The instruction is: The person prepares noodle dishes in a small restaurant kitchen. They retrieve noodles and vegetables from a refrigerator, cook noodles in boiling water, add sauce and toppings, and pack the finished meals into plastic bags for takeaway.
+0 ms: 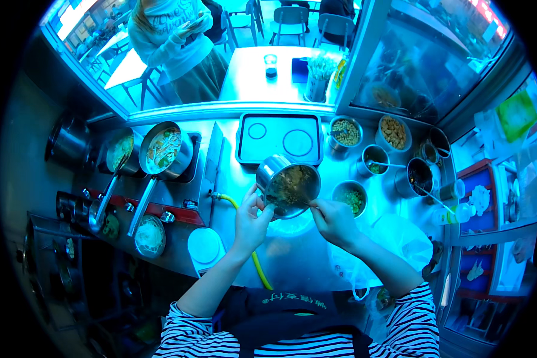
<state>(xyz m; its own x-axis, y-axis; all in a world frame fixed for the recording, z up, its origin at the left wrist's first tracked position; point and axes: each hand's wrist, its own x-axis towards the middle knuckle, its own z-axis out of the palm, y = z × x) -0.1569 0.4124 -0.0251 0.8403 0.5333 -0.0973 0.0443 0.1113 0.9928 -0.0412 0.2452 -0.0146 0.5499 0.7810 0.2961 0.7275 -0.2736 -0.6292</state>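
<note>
My left hand (254, 215) grips the left side of a round stainless-steel pot (268, 172), thumb at its rim. The pot is tilted with its mouth towards me, and a brownish, crumbly food (295, 183) coats its inside. At the pot's right rim my right hand (335, 221) pinches a thin utensil that reaches inside; its working end is hard to make out. Partly hidden below the pot, a pale round dish (291, 227) sits on the steel counter (291, 264). Just right of the pot stands a metal container of chopped greens (352, 201).
A gas stove (143, 203) at left carries two long-handled pots, one with noodles (163, 150). Behind is a rectangular tray (275, 117); several ingredient containers (375, 161) stand right. Nearer lie a kitchen scale (204, 246), yellow hose (256, 264) and plastic bag (398, 241). A person (174, 49) stands beyond the window.
</note>
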